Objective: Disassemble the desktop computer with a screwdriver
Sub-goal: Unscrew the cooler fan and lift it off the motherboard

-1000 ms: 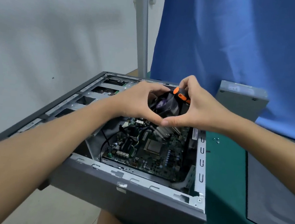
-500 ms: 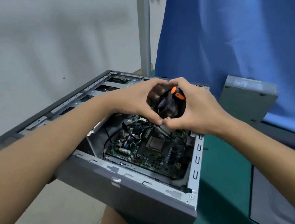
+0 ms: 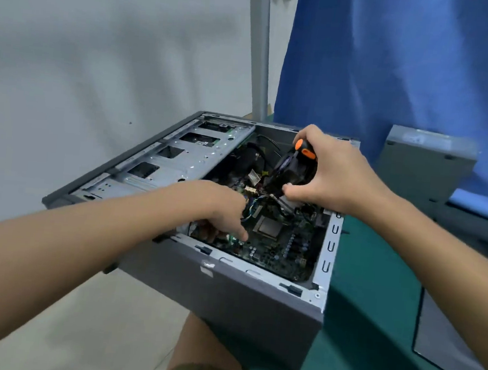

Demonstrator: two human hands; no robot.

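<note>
- Case (image 3: 226, 301): one, grey, lid off, under both hands; it sits on the green surface (image 3: 367, 313) with its near corner past the edge.
- Board (image 3: 275, 246): one, on the case floor, below and between the hands; a square chip (image 3: 268, 227) lies bare just right of the left hand.
- Cooler (image 3: 291, 171): one, black, lifted clear of the board, in the right hand.
- Screwdriver (image 3: 305, 149): one, orange-and-black handle, sticking out at the top of the same hand.
- Left hand (image 3: 220, 209): reaches down into the case with fingers bent to the board's near left part; whether it grips anything cannot be told.
- Right hand (image 3: 335, 175): fingers and thumb curled round the cooler, with the screwdriver held against it.
- Grey box (image 3: 424, 168): one, standing beyond the right hand, apart from the case.
</note>
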